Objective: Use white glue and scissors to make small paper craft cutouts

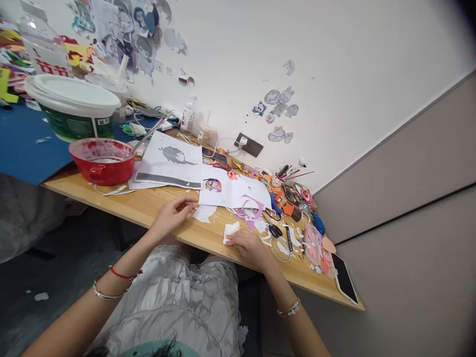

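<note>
My right hand [251, 245] is closed on a folded white tissue [230, 230], pressed to the wooden table [163, 198] near its front edge. My left hand [173, 215] rests by the same edge, fingers slightly curled and apart, with no held object visible. Its fingertips come close to a loose scrap of white paper [205, 213]. Just beyond lies a white sheet with a cut-out opening [223, 198]. Left of it is a printed sheet [163, 171] with a grey long-haired figure. Black-handled scissors [275, 230] lie to the right of my right hand, among paper scraps and a ring of tape [280, 249].
A red bowl [100, 171] with a metal utensil stands at the left, before a lidded green-and-white tub [76, 116]. Bottles, a pen cup [277, 179] and a power strip [249, 145] line the wall. A tablet [345, 278] lies at the right end.
</note>
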A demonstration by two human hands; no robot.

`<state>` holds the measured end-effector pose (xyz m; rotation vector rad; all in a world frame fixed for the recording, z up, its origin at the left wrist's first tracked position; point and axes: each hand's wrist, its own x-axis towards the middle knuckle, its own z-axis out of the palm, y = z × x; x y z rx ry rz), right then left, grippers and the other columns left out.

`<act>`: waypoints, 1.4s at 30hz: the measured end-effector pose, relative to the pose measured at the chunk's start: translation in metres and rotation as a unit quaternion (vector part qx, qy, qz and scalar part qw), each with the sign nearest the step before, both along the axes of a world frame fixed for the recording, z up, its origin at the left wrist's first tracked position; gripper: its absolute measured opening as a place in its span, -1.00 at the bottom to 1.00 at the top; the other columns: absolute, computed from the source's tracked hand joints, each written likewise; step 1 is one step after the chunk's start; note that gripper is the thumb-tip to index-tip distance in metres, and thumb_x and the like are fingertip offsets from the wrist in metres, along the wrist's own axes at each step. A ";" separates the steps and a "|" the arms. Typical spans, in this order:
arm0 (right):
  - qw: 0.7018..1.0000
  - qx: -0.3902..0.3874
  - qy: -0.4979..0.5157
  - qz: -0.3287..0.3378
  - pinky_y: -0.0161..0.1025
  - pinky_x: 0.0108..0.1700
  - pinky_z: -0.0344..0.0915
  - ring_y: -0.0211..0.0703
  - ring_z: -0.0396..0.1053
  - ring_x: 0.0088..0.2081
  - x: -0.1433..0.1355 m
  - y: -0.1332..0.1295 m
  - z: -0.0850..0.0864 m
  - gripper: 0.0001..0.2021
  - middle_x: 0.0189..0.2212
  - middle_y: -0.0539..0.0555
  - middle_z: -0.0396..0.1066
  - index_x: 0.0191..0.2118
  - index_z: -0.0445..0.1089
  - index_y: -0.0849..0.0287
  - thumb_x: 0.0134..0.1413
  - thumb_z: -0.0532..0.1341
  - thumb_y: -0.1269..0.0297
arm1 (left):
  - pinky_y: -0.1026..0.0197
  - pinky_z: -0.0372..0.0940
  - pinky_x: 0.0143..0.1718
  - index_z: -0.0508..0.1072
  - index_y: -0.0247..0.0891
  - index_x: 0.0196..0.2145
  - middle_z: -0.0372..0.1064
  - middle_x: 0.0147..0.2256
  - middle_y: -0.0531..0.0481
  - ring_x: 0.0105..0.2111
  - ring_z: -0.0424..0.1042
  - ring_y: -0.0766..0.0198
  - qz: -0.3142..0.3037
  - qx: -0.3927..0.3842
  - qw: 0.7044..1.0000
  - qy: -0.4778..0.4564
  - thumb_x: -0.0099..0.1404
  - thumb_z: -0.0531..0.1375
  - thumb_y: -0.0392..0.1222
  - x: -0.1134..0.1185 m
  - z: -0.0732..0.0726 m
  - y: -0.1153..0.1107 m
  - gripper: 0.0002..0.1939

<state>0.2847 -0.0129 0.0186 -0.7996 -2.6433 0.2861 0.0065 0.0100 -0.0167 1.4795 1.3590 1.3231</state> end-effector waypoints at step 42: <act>0.951 -0.066 0.054 -0.296 -0.33 -0.25 0.20 -0.25 0.36 -0.40 -0.071 0.057 -0.002 -0.74 -0.50 0.00 0.43 -0.57 0.40 0.16 -0.20 0.05 0.63 | 0.23 0.23 -0.33 0.45 -0.26 -0.30 0.46 -0.33 -0.03 -0.37 0.38 0.21 -0.001 0.008 0.996 0.085 0.15 0.01 0.01 0.002 0.009 -0.010 -0.65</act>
